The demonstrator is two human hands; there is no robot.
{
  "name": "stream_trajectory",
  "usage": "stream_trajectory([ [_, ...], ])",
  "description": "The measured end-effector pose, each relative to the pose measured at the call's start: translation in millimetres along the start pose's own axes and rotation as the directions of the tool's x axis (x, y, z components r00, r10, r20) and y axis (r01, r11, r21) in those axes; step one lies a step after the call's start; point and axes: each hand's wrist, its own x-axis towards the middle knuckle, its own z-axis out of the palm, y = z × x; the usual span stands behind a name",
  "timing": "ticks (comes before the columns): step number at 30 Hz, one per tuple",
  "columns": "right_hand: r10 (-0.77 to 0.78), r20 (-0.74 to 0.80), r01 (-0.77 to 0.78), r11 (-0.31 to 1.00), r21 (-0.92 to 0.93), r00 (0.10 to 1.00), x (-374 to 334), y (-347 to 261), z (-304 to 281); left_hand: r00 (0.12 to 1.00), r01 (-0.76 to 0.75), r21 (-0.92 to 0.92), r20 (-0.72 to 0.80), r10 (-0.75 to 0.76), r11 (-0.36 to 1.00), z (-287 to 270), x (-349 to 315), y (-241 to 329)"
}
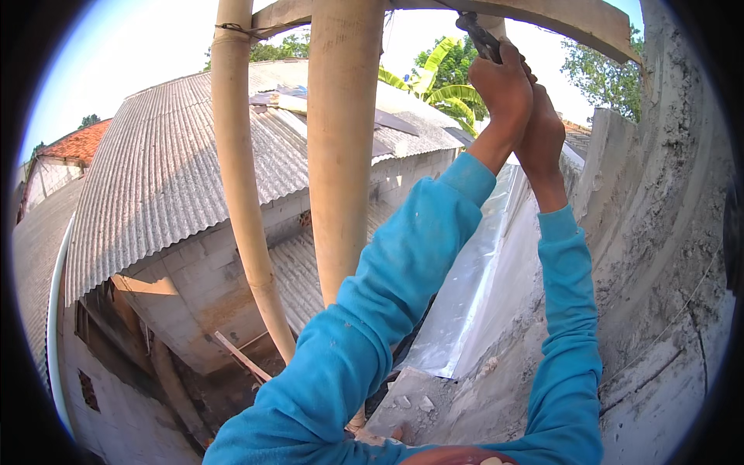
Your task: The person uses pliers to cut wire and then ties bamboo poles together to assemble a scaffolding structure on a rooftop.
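Holding a dark tool (482, 39) up high, near the top edge of the view, with its head just under a wooden beam (573, 25); cannot tell whether touching the beam; gripping with the left hand (502, 89), wrapped narrow round the lower part of the tool; keeping the right hand (542, 128) right beside the left and partly behind it, curled in, with the fingers mostly hidden; cannot tell whether closed on the tool too; reaching up with 2 arms in blue sleeves (387, 263), slanting on the left, nearly upright on the right; facing 2 upright poles left of the hands, a thick pole (341, 139) nearer the hands and a thin pole (236, 155) farther left, with dark wire (235, 29) wound round the top of the latter; looking past both poles to a grey corrugated roof (167, 170) over a block wall (190, 302), with a white pipe (56, 310) and an orange roof (76, 142) at far left; flanked on the right by a rough concrete wall (659, 194); seeing between the sleeves a shiny metal sheet (457, 310), with rubble (415, 401) just below its lower end; backed beyond the hands by a banana plant (438, 77) and, farther right, a tree (601, 70).
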Motion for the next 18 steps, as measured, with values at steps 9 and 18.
stream_trajectory([
  [9, -0.114, 0.070, 0.109, 0.991, 0.073, 0.991, 25, 28, -10, 0.985, -0.160, -0.109, -0.078, 0.152, 0.981, 19, 11, -30],
  [18, 0.189, 0.182, -0.239, 0.920, 0.310, 0.965, -20, -38, 17, 0.994, -0.004, 0.477, 0.096, -0.047, 0.879, -38, 4, 12],
])
